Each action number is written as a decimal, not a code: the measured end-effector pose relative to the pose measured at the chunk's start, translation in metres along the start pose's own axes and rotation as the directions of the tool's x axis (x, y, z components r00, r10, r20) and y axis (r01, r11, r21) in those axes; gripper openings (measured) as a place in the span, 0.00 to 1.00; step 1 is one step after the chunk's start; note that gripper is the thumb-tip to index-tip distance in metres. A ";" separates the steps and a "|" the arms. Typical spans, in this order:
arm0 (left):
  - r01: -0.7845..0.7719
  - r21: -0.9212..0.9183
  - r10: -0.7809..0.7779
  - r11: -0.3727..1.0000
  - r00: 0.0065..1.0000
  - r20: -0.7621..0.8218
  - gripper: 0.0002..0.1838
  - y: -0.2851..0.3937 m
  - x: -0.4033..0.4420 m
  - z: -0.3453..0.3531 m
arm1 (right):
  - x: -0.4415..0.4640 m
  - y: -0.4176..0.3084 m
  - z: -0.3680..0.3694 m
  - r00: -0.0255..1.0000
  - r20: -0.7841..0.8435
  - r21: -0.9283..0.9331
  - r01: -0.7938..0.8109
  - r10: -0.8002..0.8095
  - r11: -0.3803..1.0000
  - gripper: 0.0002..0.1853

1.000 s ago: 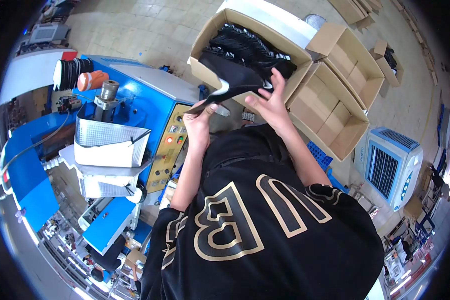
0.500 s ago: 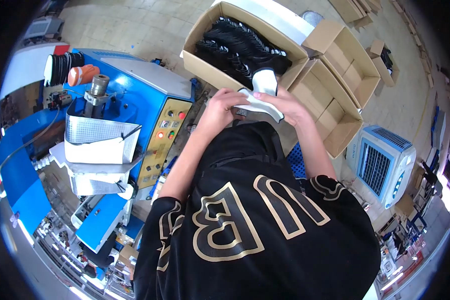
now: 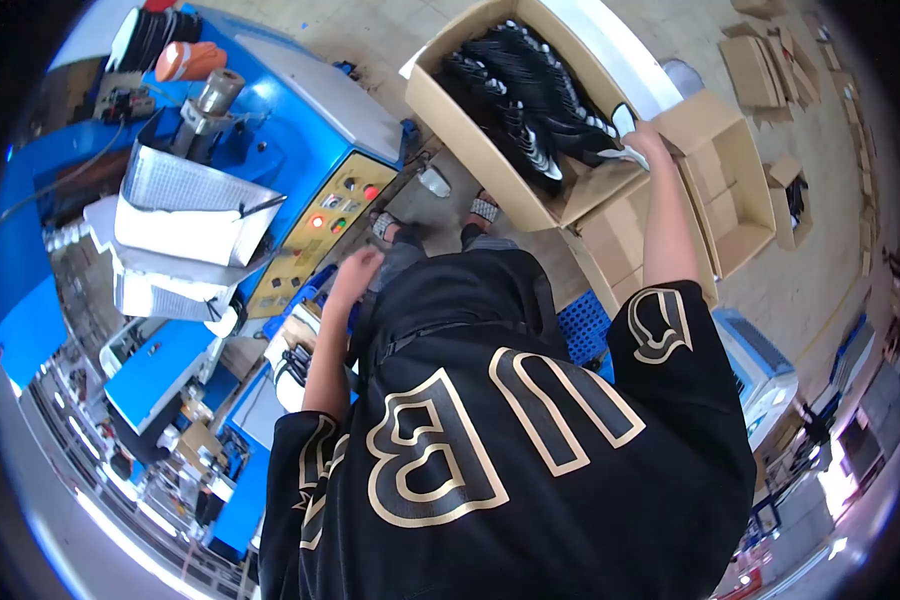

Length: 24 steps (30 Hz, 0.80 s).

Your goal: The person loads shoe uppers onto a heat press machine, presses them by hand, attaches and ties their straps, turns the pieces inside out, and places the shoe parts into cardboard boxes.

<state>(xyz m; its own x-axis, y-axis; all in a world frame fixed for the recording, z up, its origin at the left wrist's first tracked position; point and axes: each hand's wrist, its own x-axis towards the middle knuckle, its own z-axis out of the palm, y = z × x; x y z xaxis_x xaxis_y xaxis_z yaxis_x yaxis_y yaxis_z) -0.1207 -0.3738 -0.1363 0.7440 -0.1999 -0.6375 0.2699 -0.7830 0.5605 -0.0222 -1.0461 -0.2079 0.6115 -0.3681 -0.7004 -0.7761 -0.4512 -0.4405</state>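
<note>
White curved, flexible piece with dark edging (image 3: 623, 119) is in the right hand (image 3: 647, 143), at the right end of a large open brown cardboard box (image 3: 475, 150). The right hand is closed, pinching the piece between fingers and thumb; part of it shows above the knuckles and a pointed end sticks out to the left. This small grip probably suits something thin and bendy, leaving most of its shape free, though the fingers hide the exact contact. Inside the box, black curved pieces with white edges (image 3: 530, 80) lie closely overlapped in rows, likely so that they nest and take little room. The box sits against a white-topped bench (image 3: 625, 50) on its far right side. Two open brown cardboard boxes, one nearer (image 3: 610, 240) and one farther right (image 3: 725, 200), stand beside it, within reach of the right arm. The left hand (image 3: 360, 268) hangs half open, fingers loosely bent, with nothing visible in it, near the yellow control panel (image 3: 325, 235) of a blue metal machine (image 3: 300, 110).
</note>
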 end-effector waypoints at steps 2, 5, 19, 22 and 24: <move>0.254 -0.076 -0.249 0.964 0.966 0.064 0.24 -0.057 -0.033 0.010 | 0.039 0.014 0.019 0.991 0.104 -0.015 -0.082 0.083 0.997 0.22; 0.241 -0.012 -0.238 0.970 0.964 0.116 0.21 -0.160 -0.081 0.046 | 0.040 0.007 0.028 0.918 0.379 0.454 -0.296 0.118 0.840 0.26; 0.456 -0.103 -0.462 0.884 0.886 -0.041 0.20 -0.094 -0.136 0.070 | 0.086 -0.030 0.045 0.718 0.628 0.263 -0.558 0.299 0.787 0.35; 0.497 -0.263 -0.524 0.827 0.851 -0.039 0.22 -0.075 -0.140 0.064 | 0.045 -0.039 0.034 0.796 0.525 0.477 -0.568 0.301 0.671 0.41; 0.475 -0.322 -0.522 0.819 0.850 -0.073 0.21 -0.062 -0.146 0.066 | 0.064 0.009 0.028 0.792 0.590 0.667 -0.587 0.156 0.459 0.38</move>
<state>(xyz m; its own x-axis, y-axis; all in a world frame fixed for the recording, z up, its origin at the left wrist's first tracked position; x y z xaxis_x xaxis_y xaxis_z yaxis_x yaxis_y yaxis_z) -0.2866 -0.3349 -0.1131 0.5360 0.2815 -0.7959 0.7713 -0.5466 0.3261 0.0054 -1.0511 -0.2724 0.2724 0.1175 -0.9550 -0.8179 0.5510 -0.1655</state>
